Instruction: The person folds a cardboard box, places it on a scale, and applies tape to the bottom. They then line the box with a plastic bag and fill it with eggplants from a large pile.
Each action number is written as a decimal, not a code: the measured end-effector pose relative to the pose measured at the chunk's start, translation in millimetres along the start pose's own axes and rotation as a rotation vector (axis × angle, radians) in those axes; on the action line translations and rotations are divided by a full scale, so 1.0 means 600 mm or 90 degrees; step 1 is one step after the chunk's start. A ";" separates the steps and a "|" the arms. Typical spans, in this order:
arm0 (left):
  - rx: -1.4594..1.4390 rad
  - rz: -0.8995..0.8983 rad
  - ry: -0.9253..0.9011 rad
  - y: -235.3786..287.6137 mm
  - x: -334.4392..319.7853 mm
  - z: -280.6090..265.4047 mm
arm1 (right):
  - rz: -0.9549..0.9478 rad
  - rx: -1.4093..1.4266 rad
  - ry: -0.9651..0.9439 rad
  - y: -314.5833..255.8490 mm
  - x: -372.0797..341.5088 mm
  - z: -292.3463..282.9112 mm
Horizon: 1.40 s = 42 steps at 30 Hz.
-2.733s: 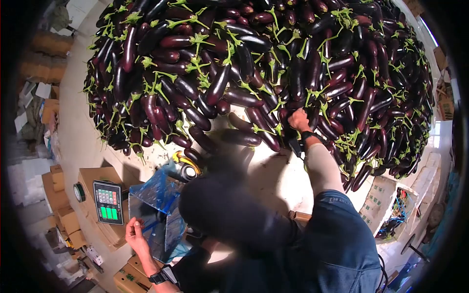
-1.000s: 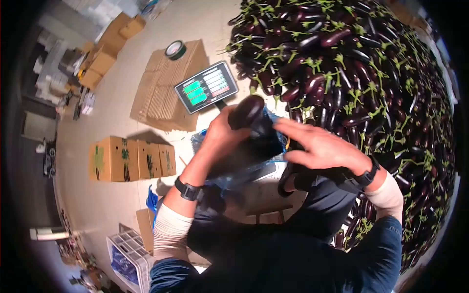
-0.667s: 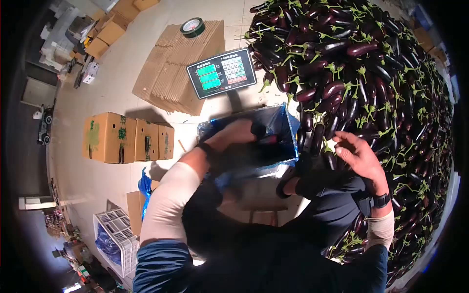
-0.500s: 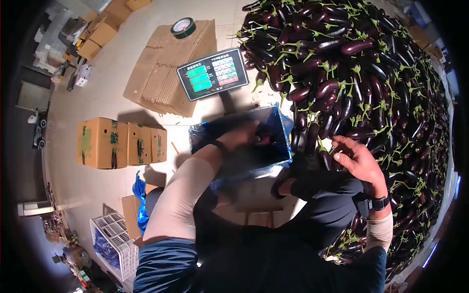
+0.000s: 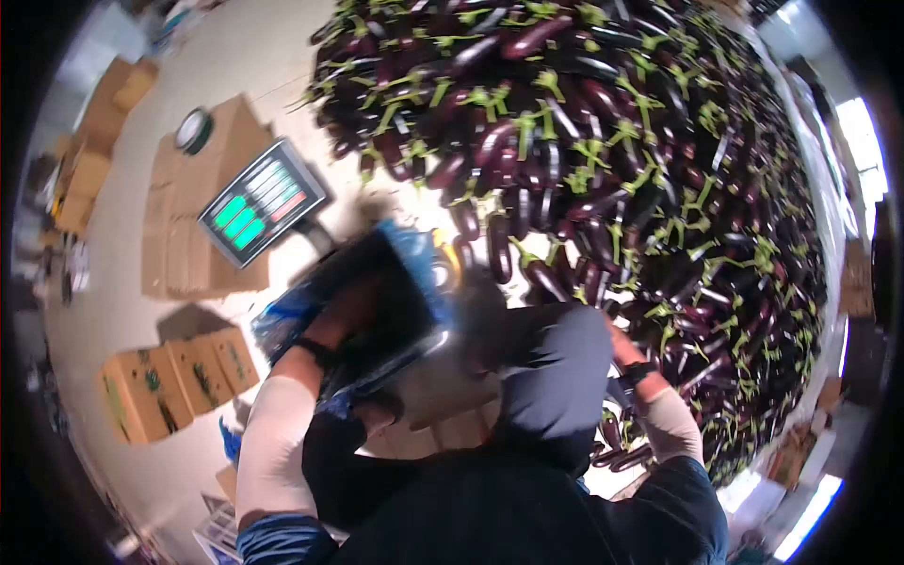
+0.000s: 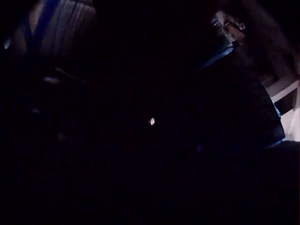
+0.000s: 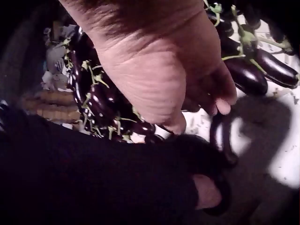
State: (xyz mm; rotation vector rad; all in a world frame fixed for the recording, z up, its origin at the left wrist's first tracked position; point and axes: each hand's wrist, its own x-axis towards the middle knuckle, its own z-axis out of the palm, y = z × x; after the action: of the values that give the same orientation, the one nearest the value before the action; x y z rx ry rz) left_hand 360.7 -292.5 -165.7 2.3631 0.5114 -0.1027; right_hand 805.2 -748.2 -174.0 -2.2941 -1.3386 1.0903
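Observation:
My left hand (image 5: 347, 315) reaches down into a box lined with blue plastic (image 5: 424, 259). Its fingers are lost in the dark inside, and the left wrist view is almost black, so I cannot tell what they hold. Past the knee, my right hand (image 7: 164, 70) hangs over the edge of the eggplant pile (image 5: 565, 122), mostly hidden by the leg in the head view. Thumb and fingers stand apart and bend loosely downward. Just beneath the fingertips lies a dark eggplant (image 7: 221, 136); two more eggplants (image 7: 246, 77) lie farther right on the pale floor.
Behind the box, a scale display (image 5: 264, 201) with green readouts stands before stacked flat cardboard (image 5: 202, 207), with a tape roll (image 5: 194, 130) on top. Cardboard boxes (image 5: 174, 381) line up at left. A yellow tape dispenser (image 5: 447, 259) lies between box and pile. My knee (image 5: 556, 367) rises mid-view.
The left hand took an eggplant down into the lined box and is still inside it. The right hand moved from above the pile to low behind the knee. The head view turned toward the pile.

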 end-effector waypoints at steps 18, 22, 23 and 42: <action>-0.312 -0.348 0.101 0.194 -0.097 -0.234 | 0.380 0.129 0.430 0.034 0.111 -0.074; -0.310 -0.372 0.106 0.211 -0.115 -0.253 | 0.217 -0.096 0.463 -0.026 0.152 -0.105; -0.306 -0.374 0.110 0.212 -0.114 -0.255 | 0.144 -0.183 0.482 -0.037 0.176 -0.122; 0.328 -0.010 0.320 0.422 -0.006 -0.289 | -0.117 0.058 0.143 -0.490 0.165 -0.366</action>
State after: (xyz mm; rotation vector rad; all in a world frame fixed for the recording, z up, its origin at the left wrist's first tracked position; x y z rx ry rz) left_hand 444.1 -349.2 124.0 2.8984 0.8191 0.4105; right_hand 806.8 -478.1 93.8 -2.1086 -1.3497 0.7935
